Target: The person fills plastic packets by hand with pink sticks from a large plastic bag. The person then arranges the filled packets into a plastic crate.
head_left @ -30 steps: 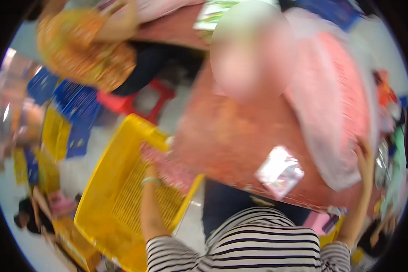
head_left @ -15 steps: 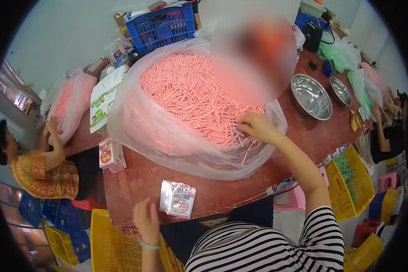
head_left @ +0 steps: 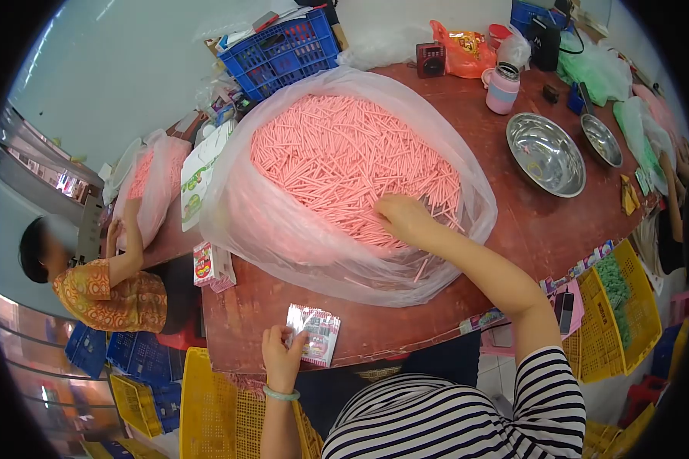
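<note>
Many thin pink sticks (head_left: 344, 161) fill a large clear plastic bag (head_left: 230, 206) that lies wide open on the table. My right hand (head_left: 407, 220) is down at the near right part of the heap, fingers curled together among the sticks; its fingertips are partly hidden. Near the table's front edge lie a few flat printed packets (head_left: 319, 336), silvery white with red striped ends. At their left side is my left hand (head_left: 283, 356), a green bangle on its wrist. Its thumb and fingers are apart and touch the packets' edge.
Small printed boxes (head_left: 213, 264) stand left of the bag, beside green and white cartons (head_left: 199, 180). Steel bowls (head_left: 545, 155), a pink bottle (head_left: 502, 90) and a radio (head_left: 430, 60) stand at right and back. Yellow crates (head_left: 210, 405) sit below the table. Another person (head_left: 111, 294) works at left.
My left hand has moved up and right onto the packets' edge. My right hand has shifted left and deeper among the sticks. The view has turned slightly.
</note>
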The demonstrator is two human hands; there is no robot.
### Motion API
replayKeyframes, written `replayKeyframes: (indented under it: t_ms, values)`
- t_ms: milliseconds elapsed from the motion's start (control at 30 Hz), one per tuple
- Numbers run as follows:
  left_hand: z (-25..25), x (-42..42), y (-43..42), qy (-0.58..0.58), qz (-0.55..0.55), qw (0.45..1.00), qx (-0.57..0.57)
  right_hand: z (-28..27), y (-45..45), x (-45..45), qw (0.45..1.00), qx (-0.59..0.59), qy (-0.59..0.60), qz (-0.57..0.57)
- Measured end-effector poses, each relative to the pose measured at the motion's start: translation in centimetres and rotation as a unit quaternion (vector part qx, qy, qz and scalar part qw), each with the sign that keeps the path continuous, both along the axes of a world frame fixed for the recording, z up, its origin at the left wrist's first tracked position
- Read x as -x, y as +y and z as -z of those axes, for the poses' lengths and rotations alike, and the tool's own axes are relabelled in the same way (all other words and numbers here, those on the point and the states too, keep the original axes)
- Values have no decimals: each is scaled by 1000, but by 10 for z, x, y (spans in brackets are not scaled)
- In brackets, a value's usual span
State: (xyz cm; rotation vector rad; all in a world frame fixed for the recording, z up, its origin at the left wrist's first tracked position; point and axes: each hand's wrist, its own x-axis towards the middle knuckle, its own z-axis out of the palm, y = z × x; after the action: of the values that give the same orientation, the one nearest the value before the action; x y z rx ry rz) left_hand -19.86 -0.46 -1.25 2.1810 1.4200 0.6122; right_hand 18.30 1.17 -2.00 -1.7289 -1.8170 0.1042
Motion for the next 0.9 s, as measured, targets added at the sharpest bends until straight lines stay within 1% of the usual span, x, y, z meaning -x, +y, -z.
replayKeyframes:
  t_ms: [33, 100, 133, 200, 333, 400, 433, 500, 533, 600, 633, 700, 833, 900]
  values:
    - [1, 0, 1, 0, -2, 1000, 0, 2, -3, -3, 1000, 0, 0, -2]
    - [4, 0, 3, -25, -6, 999, 25, 2, -11, -7, 995, 40, 41, -79]
    - [5, 1, 3, -25, -7, 999, 26, 0, -12, -7, 995, 40, 41, -80]
    - [7, 1, 4, -34, -11, 999, 30, -5, -17, -6, 990, 16, 92, -105]
    - [4, -2, 2, -41, -23, 997, 58, -10, -16, 8, 993, 13, 72, -91]
    - [0, -5, 2, -21, 10, 1000, -7, -6, -12, 15, 996, 51, 1, -68]
    - [2, -3, 3, -21, 6, 1000, -7, -6, -11, 20, 996, 50, 1, -72]
    - [9, 0, 4, -84, -29, 990, 112, -9, -12, 27, 994, 102, 18, -14]
    - [9, 1, 4, -85, -32, 989, 113, -11, -13, 28, 994, 104, 17, -18]
    - [7, 0, 6, -112, -51, 980, 159, -14, -14, 28, 995, 94, 20, -38]
    - [7, 0, 5, -114, -53, 979, 160, -12, -14, 28, 994, 95, 18, -40]
    - [7, 0, 4, -162, -62, 974, 146, -10, -13, 25, 994, 71, -18, -75]
    - [11, 4, 2, -199, -79, 965, 149, -12, -15, 24, 992, 87, -13, -85]
    - [5, 2, -2, -163, -65, 983, 47, -11, -16, 25, 992, 82, -45, -83]
